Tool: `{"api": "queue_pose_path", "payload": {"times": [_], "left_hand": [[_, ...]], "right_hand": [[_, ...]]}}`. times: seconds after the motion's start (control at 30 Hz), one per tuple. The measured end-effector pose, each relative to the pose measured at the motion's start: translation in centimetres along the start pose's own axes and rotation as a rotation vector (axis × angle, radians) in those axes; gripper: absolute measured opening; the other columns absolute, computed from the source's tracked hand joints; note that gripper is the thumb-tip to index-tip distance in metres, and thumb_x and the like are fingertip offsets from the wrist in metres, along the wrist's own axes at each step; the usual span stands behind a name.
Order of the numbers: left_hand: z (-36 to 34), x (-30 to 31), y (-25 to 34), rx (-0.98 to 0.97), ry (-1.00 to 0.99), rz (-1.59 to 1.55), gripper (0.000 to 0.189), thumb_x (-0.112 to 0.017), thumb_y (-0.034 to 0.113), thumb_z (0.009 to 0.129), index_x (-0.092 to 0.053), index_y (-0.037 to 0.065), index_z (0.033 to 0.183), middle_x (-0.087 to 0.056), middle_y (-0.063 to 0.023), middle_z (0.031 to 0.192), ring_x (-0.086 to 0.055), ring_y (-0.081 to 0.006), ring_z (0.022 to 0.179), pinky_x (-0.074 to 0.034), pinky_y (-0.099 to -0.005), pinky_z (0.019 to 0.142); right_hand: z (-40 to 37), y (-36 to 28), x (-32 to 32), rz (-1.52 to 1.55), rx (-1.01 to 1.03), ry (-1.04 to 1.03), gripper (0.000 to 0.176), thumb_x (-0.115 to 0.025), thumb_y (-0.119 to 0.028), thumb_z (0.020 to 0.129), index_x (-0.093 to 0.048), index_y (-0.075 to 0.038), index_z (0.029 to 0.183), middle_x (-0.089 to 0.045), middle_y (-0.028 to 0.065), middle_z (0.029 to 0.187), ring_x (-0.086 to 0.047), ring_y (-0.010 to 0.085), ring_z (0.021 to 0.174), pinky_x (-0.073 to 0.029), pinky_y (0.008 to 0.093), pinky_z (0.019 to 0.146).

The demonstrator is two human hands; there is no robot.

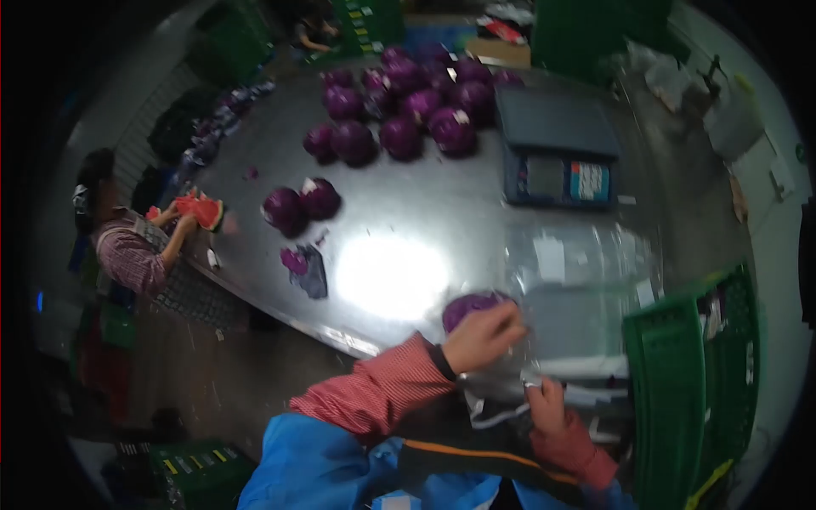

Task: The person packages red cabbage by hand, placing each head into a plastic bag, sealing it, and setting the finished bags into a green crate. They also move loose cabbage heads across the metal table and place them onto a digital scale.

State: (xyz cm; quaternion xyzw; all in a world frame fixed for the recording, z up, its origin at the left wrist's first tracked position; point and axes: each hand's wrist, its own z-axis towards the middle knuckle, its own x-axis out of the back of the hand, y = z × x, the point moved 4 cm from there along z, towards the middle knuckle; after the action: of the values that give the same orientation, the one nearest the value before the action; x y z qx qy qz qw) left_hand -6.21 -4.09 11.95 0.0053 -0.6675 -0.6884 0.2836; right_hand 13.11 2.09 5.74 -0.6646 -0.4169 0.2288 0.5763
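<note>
A red cabbage (463,311) sits near the front edge of the metal table, partly covered by my left hand (486,337). That hand is closed, its fingers bent together above the cabbage's right side; I cannot tell what is in them. Closer to my body, my right hand (546,405) pinches the edge of a clear plastic bag (497,393). Crinkled plastic spreads below the cabbage, between both hands. Just beyond, to the right, lie flat clear plastic bags (586,268) with white labels.
Two red cabbages (302,204) and trimmed leaves (304,270) lie left, with many more cabbages (408,110) at the back. A digital scale (557,140) stands back right, a green crate (667,399) at right. Across the left edge, a person (136,246) holds a watermelon slice (202,212).
</note>
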Motion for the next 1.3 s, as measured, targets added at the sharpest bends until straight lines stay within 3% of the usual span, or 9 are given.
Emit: {"api": "queue_pose_path", "payload": {"times": [0.1,0.2,0.4,0.47,0.63,0.87,1.17,1.27,1.3], "left_hand": [[-5.3,-0.4,-3.1,0.200,0.355,-0.483,0.011,-0.056,0.016,0.092,-0.052,0.006,0.093,-0.053,0.0005,0.083,-0.053,-0.0094,0.077,-0.046,-0.0254,0.067],[-11.5,0.2,-6.2,0.561,0.753,-0.532,0.024,-0.046,0.035,0.097,-0.047,0.011,0.102,-0.046,0.0010,0.075,-0.049,-0.0103,0.069,-0.046,-0.0285,0.068],[-17.5,-6.4,-5.7,1.067,0.269,-0.681,0.059,-0.031,0.065,0.091,-0.052,0.010,0.090,-0.057,-0.0046,0.079,-0.058,-0.0162,0.071,-0.046,-0.0290,0.059],[-16.8,-7.3,-4.7,1.079,0.200,-0.674,0.059,-0.031,0.066,0.090,-0.052,0.011,0.086,-0.058,-0.0043,0.073,-0.058,-0.0147,0.067,-0.043,-0.0269,0.056],[-14.2,-6.9,-3.2,1.013,0.169,-0.633,0.056,-0.032,0.063,0.091,-0.051,0.012,0.081,-0.058,-0.0006,0.067,-0.056,-0.0112,0.059,-0.040,-0.0235,0.053],[-12.8,-8.8,-3.1,0.998,0.134,-0.753,0.025,-0.055,0.037,0.092,-0.055,0.012,0.085,-0.055,0.0037,0.067,-0.053,-0.0076,0.056,-0.039,-0.0218,0.049],[-13.2,-8.8,-4.7,0.969,0.060,-0.776,0.018,-0.057,0.024,0.091,-0.056,0.009,0.081,-0.052,0.0019,0.065,-0.050,-0.0089,0.053,-0.041,-0.0230,0.046],[-14.8,-6.1,-2.4,0.943,0.179,-0.853,0.018,-0.059,0.020,0.089,-0.055,0.006,0.080,-0.054,-0.0013,0.067,-0.052,-0.0110,0.054,-0.045,-0.0250,0.049],[-15.5,-5.0,-1.5,0.942,0.227,-0.823,0.018,-0.059,0.020,0.090,-0.055,0.006,0.080,-0.056,-0.0017,0.068,-0.054,-0.0112,0.056,-0.047,-0.0250,0.051]], "right_hand": [[-1.9,2.8,1.0,0.012,-0.052,0.015,0.017,-0.054,-0.012,0.089,-0.059,0.003,0.084,-0.050,0.0022,0.063,-0.044,0.0073,0.061,-0.037,0.0271,0.053],[-3.0,5.5,1.6,-0.008,-0.074,0.017,0.017,-0.056,-0.014,0.089,-0.060,0.003,0.086,-0.050,0.0021,0.061,-0.044,0.0074,0.060,-0.037,0.0270,0.053],[-3.9,4.3,1.4,-0.097,-0.006,0.009,0.017,-0.059,-0.012,0.087,-0.059,0.004,0.084,-0.052,0.0077,0.059,-0.047,0.0088,0.058,-0.039,0.0282,0.053],[-4.0,3.9,1.5,-0.171,0.033,-0.013,0.016,-0.060,-0.012,0.086,-0.059,0.004,0.083,-0.052,0.0120,0.059,-0.046,0.0096,0.057,-0.040,0.0288,0.053],[-4.1,1.5,0.2,-0.571,0.285,-0.094,0.020,-0.063,-0.021,0.080,-0.061,-0.003,0.070,-0.059,0.0156,0.066,-0.059,0.0338,0.062,-0.045,0.0397,0.054],[-3.9,-1.2,-2.9,-0.732,0.686,-0.173,0.013,-0.064,-0.019,0.073,-0.061,-0.008,0.067,-0.061,0.0074,0.065,-0.062,0.0256,0.062,-0.049,0.0376,0.056],[-4.1,-1.8,-3.4,-0.822,0.707,-0.341,0.011,-0.065,-0.016,0.069,-0.060,-0.007,0.066,-0.060,0.0090,0.065,-0.062,0.0246,0.063,-0.048,0.0368,0.056],[-4.5,-0.5,-0.3,-0.500,0.459,-0.099,0.016,-0.061,-0.020,0.080,-0.062,-0.006,0.072,-0.060,0.0131,0.065,-0.062,0.0316,0.063,-0.048,0.0408,0.056],[-4.7,0.3,1.1,-0.459,0.206,-0.150,0.019,-0.058,-0.021,0.084,-0.061,-0.004,0.075,-0.060,0.0169,0.068,-0.060,0.0354,0.065,-0.046,0.0428,0.058]]}}
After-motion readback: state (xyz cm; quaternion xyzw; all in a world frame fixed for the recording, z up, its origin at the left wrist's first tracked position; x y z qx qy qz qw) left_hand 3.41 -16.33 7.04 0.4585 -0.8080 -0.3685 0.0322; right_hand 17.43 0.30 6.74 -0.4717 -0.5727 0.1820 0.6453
